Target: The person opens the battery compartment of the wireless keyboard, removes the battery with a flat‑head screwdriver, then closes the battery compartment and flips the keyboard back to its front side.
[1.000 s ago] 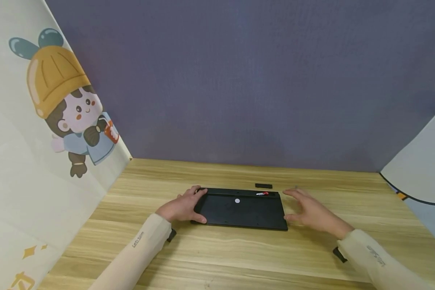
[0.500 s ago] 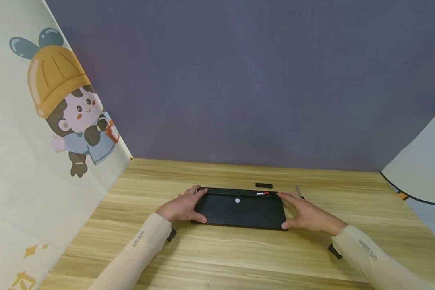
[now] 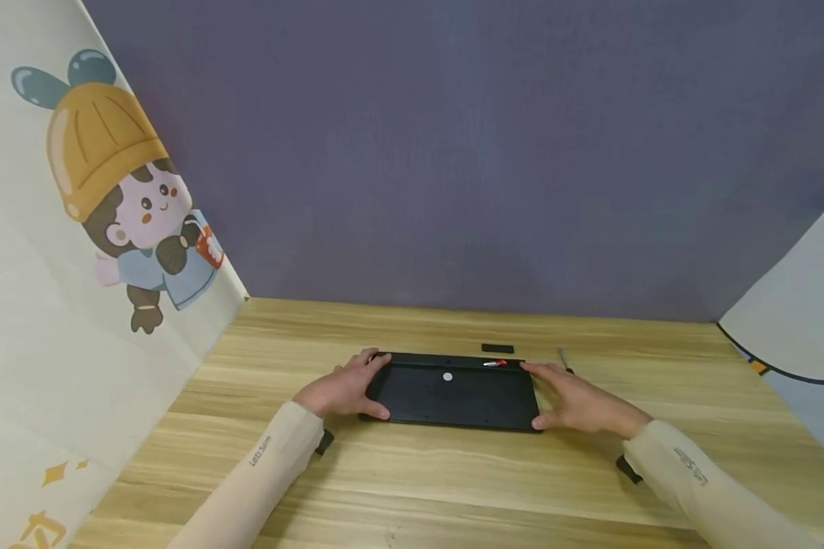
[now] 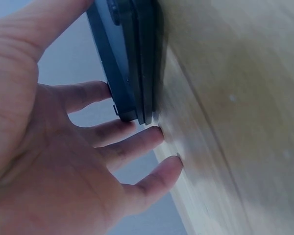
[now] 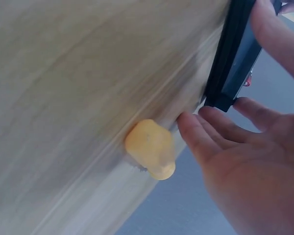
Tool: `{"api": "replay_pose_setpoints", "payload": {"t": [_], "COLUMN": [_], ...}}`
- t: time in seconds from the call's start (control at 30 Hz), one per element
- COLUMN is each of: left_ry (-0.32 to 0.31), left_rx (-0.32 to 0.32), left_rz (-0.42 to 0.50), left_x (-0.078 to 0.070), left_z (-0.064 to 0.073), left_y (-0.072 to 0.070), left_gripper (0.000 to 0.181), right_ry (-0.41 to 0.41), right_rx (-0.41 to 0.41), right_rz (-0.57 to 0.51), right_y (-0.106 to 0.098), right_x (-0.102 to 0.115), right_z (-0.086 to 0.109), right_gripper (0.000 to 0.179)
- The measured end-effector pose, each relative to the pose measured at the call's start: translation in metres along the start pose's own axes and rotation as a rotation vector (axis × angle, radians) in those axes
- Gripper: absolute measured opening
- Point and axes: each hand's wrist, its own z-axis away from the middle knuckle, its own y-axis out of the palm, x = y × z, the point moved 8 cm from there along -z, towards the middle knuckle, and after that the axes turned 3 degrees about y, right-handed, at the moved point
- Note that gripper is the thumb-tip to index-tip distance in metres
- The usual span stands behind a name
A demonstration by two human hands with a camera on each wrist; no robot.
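A black keyboard [image 3: 453, 400] lies face down on the table, a round white sticker [image 3: 448, 377] on its underside. My left hand [image 3: 343, 390] holds its left end, thumb at the near edge and index finger at the far corner. At the opposite end my right hand [image 3: 577, 400] spans the short side the same way, thumb on the near corner. Both wrist views show the other fingertips around the keyboard's end, close to the wood. A small red and silver battery [image 3: 495, 364] sits in the ridge along the far edge.
Just behind the keyboard lies a small black battery cover [image 3: 497, 348]. A screwdriver [image 3: 563, 358] shows beyond my right hand, its handle mostly hidden. In the right wrist view a rounded orange piece [image 5: 152, 144] is beside the fingertips. A grey-purple panel [image 3: 453, 168] rises behind the table.
My right hand has moved left from beside the keyboard and taken hold of its right end, uncovering more of the screwdriver. My left hand keeps its place.
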Motion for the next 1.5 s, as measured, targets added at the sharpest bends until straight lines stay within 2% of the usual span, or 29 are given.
{"api": "replay_pose_setpoints", "payload": {"t": [0.17, 0.47, 0.7, 0.77, 0.87, 1.0, 1.27, 1.5], "left_ry": [0.013, 0.021, 0.013, 0.04, 0.114, 0.198, 0.216, 0.248], "left_rx": [-0.01, -0.007, -0.036, -0.053, -0.074, -0.067, -0.003, 0.059], "left_rz": [0.004, 0.02, 0.022, 0.006, -0.026, -0.055, -0.1, -0.086], "left_x": [0.0, 0.003, -0.001, -0.008, -0.024, -0.045, -0.077, -0.102], "left_z": [-0.001, -0.004, -0.005, -0.007, -0.014, -0.024, -0.048, -0.068], "left_y": [-0.003, 0.002, -0.001, -0.004, -0.008, -0.009, 0.002, 0.009], "left_gripper": [0.097, 0.098, 0.095, 0.092, 0.087, 0.083, 0.079, 0.079], "right_ry": [0.021, 0.066, 0.044, 0.048, 0.046, 0.045, 0.033, 0.026], "right_rx": [0.005, 0.026, 0.024, 0.023, 0.022, 0.023, 0.016, 0.006], "right_rz": [0.014, 0.0, 0.022, 0.025, 0.031, 0.027, 0.033, 0.043], "right_y": [-0.002, 0.001, 0.001, 0.002, 0.002, 0.002, 0.003, 0.0], "right_x": [0.001, -0.001, 0.002, 0.002, 0.001, 0.0, 0.003, 0.007], "right_z": [-0.003, -0.004, -0.004, -0.004, -0.003, -0.002, -0.003, -0.002], "right_gripper": [0.097, 0.097, 0.097, 0.096, 0.096, 0.097, 0.095, 0.094]}}
